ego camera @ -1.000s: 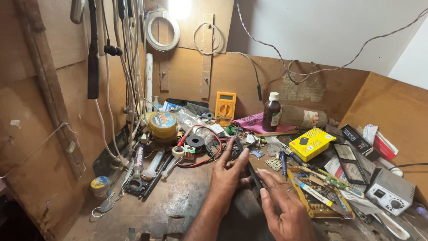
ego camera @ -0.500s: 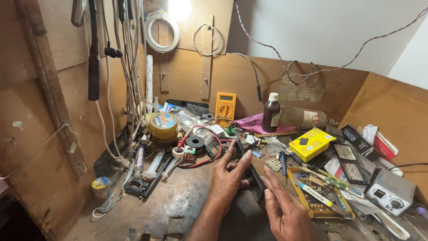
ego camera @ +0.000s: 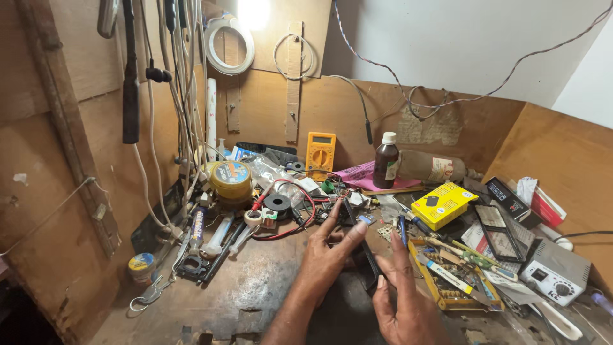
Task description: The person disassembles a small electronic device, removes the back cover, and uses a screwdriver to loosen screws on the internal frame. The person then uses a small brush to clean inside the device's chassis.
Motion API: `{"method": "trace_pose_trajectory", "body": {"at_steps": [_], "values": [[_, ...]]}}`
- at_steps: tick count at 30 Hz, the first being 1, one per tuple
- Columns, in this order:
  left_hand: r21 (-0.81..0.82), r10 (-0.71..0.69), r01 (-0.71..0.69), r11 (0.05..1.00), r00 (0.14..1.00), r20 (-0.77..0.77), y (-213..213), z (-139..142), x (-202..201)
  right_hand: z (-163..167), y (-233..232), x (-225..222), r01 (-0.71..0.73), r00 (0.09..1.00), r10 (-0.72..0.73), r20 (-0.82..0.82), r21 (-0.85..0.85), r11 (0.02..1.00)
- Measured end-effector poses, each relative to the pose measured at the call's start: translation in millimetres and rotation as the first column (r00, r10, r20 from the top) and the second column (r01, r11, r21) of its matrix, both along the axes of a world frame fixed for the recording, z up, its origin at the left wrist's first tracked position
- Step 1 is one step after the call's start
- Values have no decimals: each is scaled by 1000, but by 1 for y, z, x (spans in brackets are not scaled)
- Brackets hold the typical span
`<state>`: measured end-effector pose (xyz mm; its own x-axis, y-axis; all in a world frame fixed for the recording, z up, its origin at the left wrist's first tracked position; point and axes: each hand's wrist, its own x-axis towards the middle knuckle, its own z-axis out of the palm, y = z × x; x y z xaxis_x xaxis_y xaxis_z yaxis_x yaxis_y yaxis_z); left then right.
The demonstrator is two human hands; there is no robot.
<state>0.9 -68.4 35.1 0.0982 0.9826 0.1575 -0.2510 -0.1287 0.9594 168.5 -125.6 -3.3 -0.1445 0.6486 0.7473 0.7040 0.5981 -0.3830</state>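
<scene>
My left hand (ego camera: 324, 260) and my right hand (ego camera: 400, 295) meet over a dark, flat, phone-like device (ego camera: 363, 252) that stands on edge on the wooden workbench (ego camera: 236, 291). The left hand's fingers press against its left side, index finger stretched up along it. The right hand's fingers clasp its right side, lower down. Much of the device is hidden between the hands.
Clutter rings the hands: a yellow multimeter (ego camera: 320, 153), a brown bottle (ego camera: 385, 161), a yellow box (ego camera: 444, 204), a yellow tray of bits (ego camera: 447, 276), a round solder tin (ego camera: 231, 179), red wires (ego camera: 300, 214), a white meter (ego camera: 554, 273). Cables hang on the left wall.
The left hand's fingers have spread and straightened along the device. The right hand has shifted slightly up against it. The device stays between both hands.
</scene>
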Motion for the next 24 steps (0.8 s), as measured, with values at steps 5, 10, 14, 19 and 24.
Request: {"method": "trace_pose_trajectory", "body": {"at_steps": [5,10,14,19,24], "values": [[46,-194,193,980,981,8,0,-2,-10,-1,4,0,11,999,-12,-47,-22,1000],[-3,-265,266,964,963,53,1,-6,-12,-1,2,-1,1,999,-2,-43,-16,1000],[8,-285,285,959,956,76,4,-9,-11,-1,-1,-2,36,998,-40,-58,-70,997],[20,-279,279,960,960,23,5,-9,-8,1,-2,-4,60,997,-62,-46,-35,998],[-19,-259,258,966,961,-99,4,-6,-10,5,-3,-7,44,998,-44,-46,-10,999]]}}
